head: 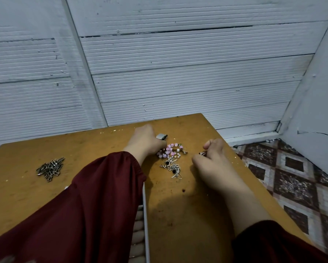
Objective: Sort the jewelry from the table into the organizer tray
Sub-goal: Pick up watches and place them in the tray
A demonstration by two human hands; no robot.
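On the brown worktop (83, 149), the white organizer tray (145, 215) lies mostly hidden under the left sleeve, the left hand (143, 141) curls its fingers against the tangled jewelry (171, 158) mid-worktop, grip unclear, and the right hand (210, 160) beside it pinches a small trinket (202, 153).

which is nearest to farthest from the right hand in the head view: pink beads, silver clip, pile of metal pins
1. pink beads, just left of the right hand
2. silver clip, behind them, by the left hand
3. pile of metal pins, far left
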